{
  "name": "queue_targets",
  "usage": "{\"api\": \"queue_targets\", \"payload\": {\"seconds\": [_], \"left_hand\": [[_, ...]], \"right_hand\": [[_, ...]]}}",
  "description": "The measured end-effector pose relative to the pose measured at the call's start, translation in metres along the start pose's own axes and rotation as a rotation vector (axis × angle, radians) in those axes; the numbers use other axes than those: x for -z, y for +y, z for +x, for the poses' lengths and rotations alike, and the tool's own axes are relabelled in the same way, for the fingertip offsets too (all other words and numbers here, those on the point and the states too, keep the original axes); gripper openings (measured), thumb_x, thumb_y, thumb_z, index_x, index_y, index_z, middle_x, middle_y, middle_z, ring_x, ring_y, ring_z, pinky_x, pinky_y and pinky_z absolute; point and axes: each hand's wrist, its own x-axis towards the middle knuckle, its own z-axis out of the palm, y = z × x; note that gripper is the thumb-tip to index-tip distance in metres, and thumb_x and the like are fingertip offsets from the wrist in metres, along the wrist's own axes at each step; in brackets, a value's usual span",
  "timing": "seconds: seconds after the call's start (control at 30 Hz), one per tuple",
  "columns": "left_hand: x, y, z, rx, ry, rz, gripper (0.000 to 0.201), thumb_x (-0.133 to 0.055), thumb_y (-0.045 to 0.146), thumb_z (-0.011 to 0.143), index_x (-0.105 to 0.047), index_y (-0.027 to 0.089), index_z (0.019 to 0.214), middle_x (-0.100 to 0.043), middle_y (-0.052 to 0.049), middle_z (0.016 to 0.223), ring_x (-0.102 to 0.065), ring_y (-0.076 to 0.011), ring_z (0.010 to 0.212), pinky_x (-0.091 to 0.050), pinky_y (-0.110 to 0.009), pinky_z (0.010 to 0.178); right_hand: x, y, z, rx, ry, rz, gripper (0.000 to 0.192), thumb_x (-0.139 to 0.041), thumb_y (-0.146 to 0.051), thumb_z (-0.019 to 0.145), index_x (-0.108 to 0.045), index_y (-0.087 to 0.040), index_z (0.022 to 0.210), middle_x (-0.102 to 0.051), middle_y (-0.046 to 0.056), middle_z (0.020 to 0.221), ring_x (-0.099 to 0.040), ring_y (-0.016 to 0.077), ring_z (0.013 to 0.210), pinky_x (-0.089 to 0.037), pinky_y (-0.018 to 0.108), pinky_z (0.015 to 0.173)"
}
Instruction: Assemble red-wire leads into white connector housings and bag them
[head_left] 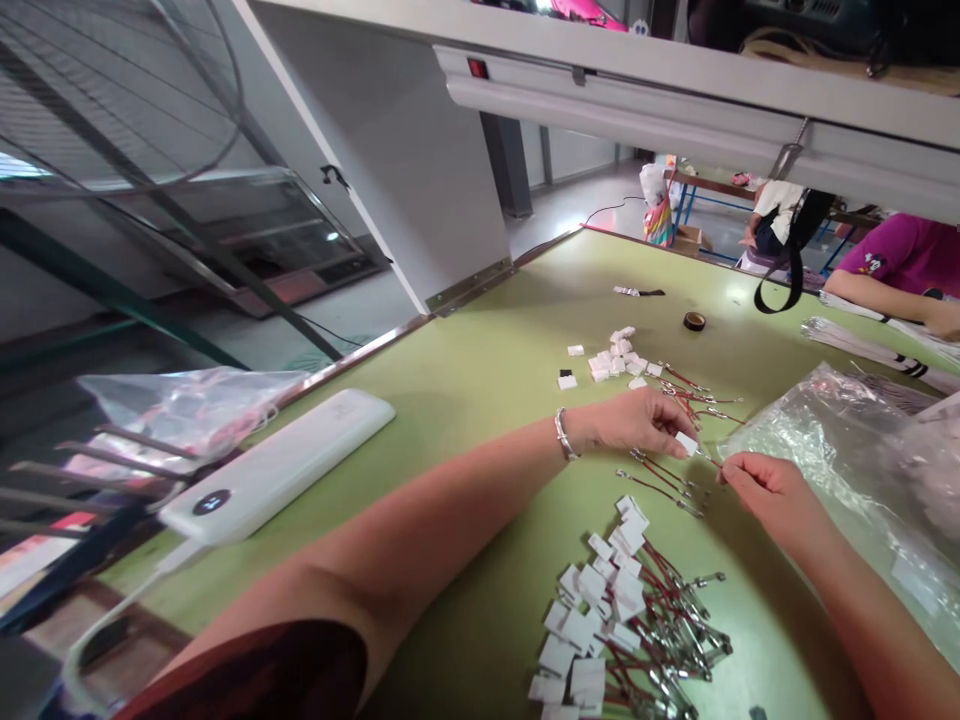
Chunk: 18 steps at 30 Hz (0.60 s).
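Observation:
My left hand [641, 420], with a bracelet at the wrist, pinches a small white connector housing [686, 444] between thumb and fingers. Opposite it, my right hand [761, 485] is closed on a short red wire [711, 459], whose metal end meets the housing; how deep it sits I cannot tell. Below my hands lie a few loose red wires [660, 490] with metal terminals. More loose wires [686, 400] are just beyond my left hand. Nearer me is a pile of white housings [592, 600] with red wires attached.
Loose white housings [619, 355] and a roll of black tape [694, 321] lie farther back on the green table [465, 400]. A clear plastic bag [832, 450] is at right, a white power bank [285, 465] at left. A person in a purple sleeve [900, 255] sits across, beside wire bundles [862, 345].

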Motion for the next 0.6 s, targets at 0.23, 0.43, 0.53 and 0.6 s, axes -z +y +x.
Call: {"api": "queue_targets", "payload": {"seconds": [0.23, 0.43, 0.53, 0.6], "left_hand": [[-0.003, -0.004, 0.001, 0.061, 0.047, -0.034, 0.03, -0.075, 0.031, 0.069, -0.071, 0.014, 0.094, -0.059, 0.001, 0.067, -0.05, -0.01, 0.062, -0.041, -0.025, 0.059], [-0.01, 0.001, 0.0, 0.113, -0.027, -0.045, 0.031, -0.076, 0.032, 0.069, -0.071, 0.014, 0.093, -0.058, 0.002, 0.062, -0.048, -0.0085, 0.055, -0.041, -0.023, 0.053], [-0.015, 0.004, 0.0, 0.125, 0.033, -0.022, 0.029, -0.075, 0.031, 0.07, -0.071, 0.013, 0.092, -0.059, 0.001, 0.063, -0.049, -0.0082, 0.055, -0.042, -0.024, 0.054], [-0.018, 0.004, 0.0, 0.14, 0.064, -0.045, 0.028, -0.074, 0.031, 0.071, -0.071, 0.012, 0.091, -0.058, 0.001, 0.062, -0.049, -0.0082, 0.054, -0.042, -0.024, 0.054]], "right_hand": [[0.001, 0.002, -0.001, 0.068, -0.086, 0.043, 0.031, -0.047, -0.047, 0.085, -0.059, -0.02, 0.075, -0.038, -0.007, 0.048, -0.033, 0.0104, 0.047, -0.027, 0.024, 0.049], [-0.002, 0.007, 0.003, 0.191, -0.139, -0.045, 0.031, -0.041, -0.04, 0.09, -0.053, -0.02, 0.07, -0.053, -0.003, 0.055, -0.045, 0.012, 0.054, -0.036, 0.026, 0.059], [-0.007, 0.007, 0.004, 0.202, -0.014, -0.136, 0.031, -0.043, -0.042, 0.088, -0.05, -0.021, 0.066, -0.049, -0.003, 0.055, -0.043, 0.0126, 0.055, -0.034, 0.026, 0.055], [-0.012, 0.006, 0.004, 0.201, 0.056, -0.178, 0.032, -0.043, -0.044, 0.087, -0.049, -0.021, 0.066, -0.046, -0.003, 0.055, -0.041, 0.0128, 0.054, -0.032, 0.026, 0.054]]}}
